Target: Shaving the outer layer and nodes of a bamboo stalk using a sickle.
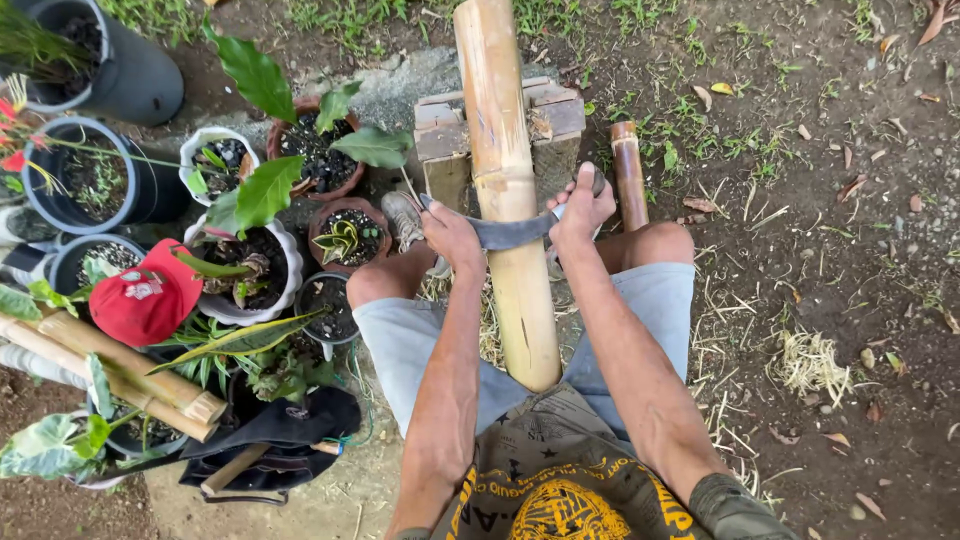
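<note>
The largest thing is the ground (pixel 850 300) itself — dark bare soil with sparse grass, dry leaves and pale shavings scattered about, outdoors in daylight. Across it, up the middle of the view, runs a thick yellow bamboo pole (pixel 505 180); its near end lies between the seated person's knees and its far part rests on a rough wooden block (pixel 550 125). A thinner, short bamboo piece (pixel 629 172) stands just right of the pole, beside the right knee.

On the left is a crowd of plant pots: a big dark grey pot (pixel 130 75) at the top corner, white and terracotta pots (pixel 262 262) with broad green leaves nearer in. Two more bamboo lengths (pixel 120 375) lie slanted below them, with a red cap (pixel 148 292) bearing a small white patch resting on a pot rim, and a dark bag (pixel 285 430) on the soil below.

A curved dark blade (pixel 505 232) crosses the pole sideways, pressed against its surface. The left hand (pixel 450 232) has its fingers closed around the blade's left end, just beside the pole; the right hand (pixel 580 205) has its fingers curled tight on the other end — the handle is mostly hidden within the fist. The pole sits between the two hands, touching the blade.
</note>
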